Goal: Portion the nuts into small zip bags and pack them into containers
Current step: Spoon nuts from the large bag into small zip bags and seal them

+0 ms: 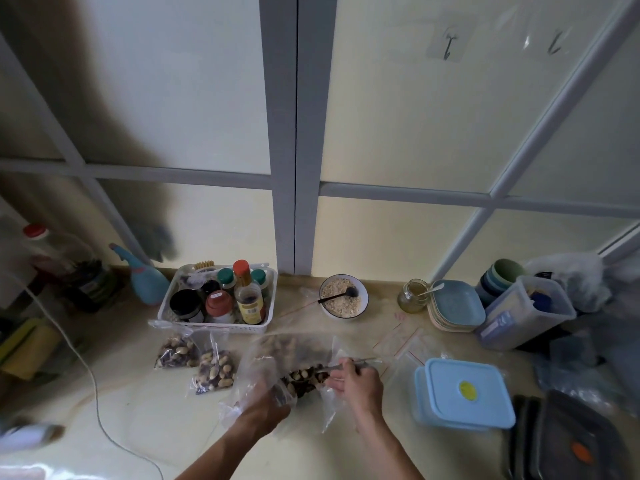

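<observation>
Low in the centre of the frame we have both hands at the large clear bag of nuts (277, 362), which lies slumped on the counter (145, 410). Our left hand (268, 405) sits under and inside the plastic near the bag's mouth, fingers curled round a fold of it, probably to keep the opening propped so the nuts stay reachable. Our right hand (353, 379) pinches a thin metal utensil (360, 361) whose working end points into the mixed nuts (304, 375); whether it is a spoon or tongs we cannot tell through the blur.

To the left of the big bag, two small zip bags (176, 351) and (216, 370) already hold portions and lie side by side just below the white basket of jars (218, 299), out of the way of the scooping. To the right, between our hand and the light blue lidded container (464, 393), empty zip bags with red seal strips (405, 344) lie flat, near enough to take one next. The blue container's lid is on, so we judge packing has not started and portioning is partly done.

In the middle of the frame a bowl of oats (343, 296) with a black spoon stands against the wall, with a stack of plates (455, 306) to its right.
</observation>
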`<control>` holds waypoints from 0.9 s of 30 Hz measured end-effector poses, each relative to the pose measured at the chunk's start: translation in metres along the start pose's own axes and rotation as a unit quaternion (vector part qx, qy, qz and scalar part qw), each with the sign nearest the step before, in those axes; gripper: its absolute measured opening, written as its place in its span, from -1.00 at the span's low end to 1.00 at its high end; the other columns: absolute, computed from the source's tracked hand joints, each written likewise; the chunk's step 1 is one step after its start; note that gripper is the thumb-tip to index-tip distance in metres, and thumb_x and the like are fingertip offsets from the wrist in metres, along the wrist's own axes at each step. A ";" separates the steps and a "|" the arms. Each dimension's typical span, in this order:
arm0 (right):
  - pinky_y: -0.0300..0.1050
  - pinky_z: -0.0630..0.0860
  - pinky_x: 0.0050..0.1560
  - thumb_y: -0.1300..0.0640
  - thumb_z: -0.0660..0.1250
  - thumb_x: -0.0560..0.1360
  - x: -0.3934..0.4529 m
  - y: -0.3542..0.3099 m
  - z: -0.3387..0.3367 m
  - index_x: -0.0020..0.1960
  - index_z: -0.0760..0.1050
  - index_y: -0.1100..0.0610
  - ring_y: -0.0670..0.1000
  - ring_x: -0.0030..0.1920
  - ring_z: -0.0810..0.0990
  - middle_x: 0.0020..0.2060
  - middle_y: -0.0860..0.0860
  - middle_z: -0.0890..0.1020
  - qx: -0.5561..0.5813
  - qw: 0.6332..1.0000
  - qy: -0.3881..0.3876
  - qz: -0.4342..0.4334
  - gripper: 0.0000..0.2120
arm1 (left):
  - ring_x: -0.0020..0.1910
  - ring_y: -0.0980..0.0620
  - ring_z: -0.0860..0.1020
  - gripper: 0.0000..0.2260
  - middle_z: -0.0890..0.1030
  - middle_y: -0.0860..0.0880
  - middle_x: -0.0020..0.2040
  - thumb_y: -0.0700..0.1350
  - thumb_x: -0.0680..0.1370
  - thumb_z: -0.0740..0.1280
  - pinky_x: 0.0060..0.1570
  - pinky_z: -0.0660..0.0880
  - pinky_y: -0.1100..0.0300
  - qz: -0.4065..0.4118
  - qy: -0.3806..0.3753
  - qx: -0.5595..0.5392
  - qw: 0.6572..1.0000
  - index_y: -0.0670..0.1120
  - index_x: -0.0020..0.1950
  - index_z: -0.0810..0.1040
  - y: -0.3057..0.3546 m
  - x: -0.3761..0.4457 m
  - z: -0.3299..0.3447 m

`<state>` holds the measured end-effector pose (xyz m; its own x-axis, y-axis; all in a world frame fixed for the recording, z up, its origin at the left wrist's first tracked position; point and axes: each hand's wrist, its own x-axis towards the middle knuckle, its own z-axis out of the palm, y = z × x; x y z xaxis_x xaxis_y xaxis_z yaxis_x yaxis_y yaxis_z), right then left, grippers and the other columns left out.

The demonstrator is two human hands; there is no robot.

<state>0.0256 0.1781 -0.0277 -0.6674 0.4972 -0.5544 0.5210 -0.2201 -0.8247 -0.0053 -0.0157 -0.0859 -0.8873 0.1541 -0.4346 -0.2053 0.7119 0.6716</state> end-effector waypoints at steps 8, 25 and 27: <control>0.05 0.71 -0.11 0.15 0.26 0.65 -0.010 -0.014 -0.023 -0.03 0.64 0.21 0.10 -0.29 0.75 -0.30 0.09 0.74 -0.102 0.992 -0.069 -0.040 -0.78 | -0.05 0.03 0.53 -0.56 0.59 -0.06 0.06 0.05 0.33 0.58 -0.11 0.49 0.28 0.060 0.003 0.066 0.996 0.04 0.11 0.51 0.015 0.002 0.009; -0.05 0.64 0.16 0.09 0.38 0.58 -0.033 -0.035 -0.039 0.13 0.71 -0.09 0.03 -0.07 0.74 -0.04 0.00 0.75 -0.224 0.909 -0.309 -0.169 -0.80 | 0.08 0.38 0.51 -0.34 0.54 0.13 0.14 -0.02 0.42 0.59 -0.04 0.41 0.56 0.187 0.066 -0.067 0.978 0.00 0.42 0.35 0.025 -0.016 0.005; -0.04 0.64 0.14 0.09 0.39 0.58 -0.034 -0.040 -0.043 0.13 0.71 -0.10 0.05 -0.05 0.74 -0.06 0.00 0.75 -0.209 0.907 -0.313 -0.187 -0.80 | 0.16 0.37 0.50 -0.35 0.50 0.16 0.19 -0.09 0.42 0.60 0.04 0.40 0.56 0.200 0.085 -0.096 0.971 0.04 0.41 0.35 0.028 -0.023 0.003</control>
<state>0.0502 0.2067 0.0290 -0.9422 -0.1322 -0.3078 0.2649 0.2684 -0.9262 0.0109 0.0032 -0.0590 -0.9640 0.2650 -0.0217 0.1111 0.4757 0.8726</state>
